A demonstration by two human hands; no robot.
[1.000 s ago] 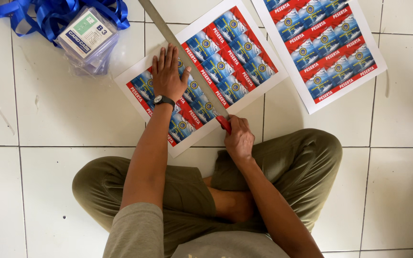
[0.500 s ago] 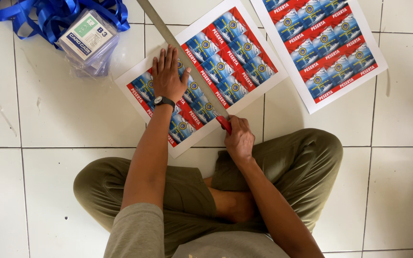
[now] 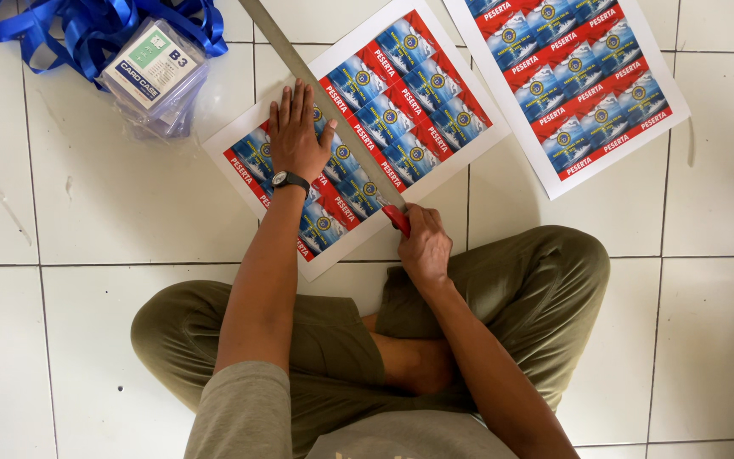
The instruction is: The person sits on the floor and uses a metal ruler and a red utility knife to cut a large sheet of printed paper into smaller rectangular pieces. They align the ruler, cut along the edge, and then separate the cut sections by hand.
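Nothing shifts since before: my left hand (image 3: 297, 136) presses flat on the ruler (image 3: 333, 110) over the printed sheet (image 3: 435, 102); right hand (image 3: 422, 248) grips the red cutter (image 3: 397, 219), pulling steadily toward me along the edge.

The printed sheet (image 3: 384, 110) under the left hand (image 3: 297, 136) is looking like smooth, slightly glossy paper, as is the second sheet (image 3: 575, 76). The long ruler (image 3: 316, 85) is showing dull grey metal. The cutter (image 3: 398, 221) in the right hand (image 3: 424, 251) is showing shiny red plastic. The floor tiles (image 3: 112, 195) are gleaming, glazed white. The ribbons (image 3: 87, 25) are looking like satiny blue cloth beside clear plastic card cases (image 3: 153, 81).
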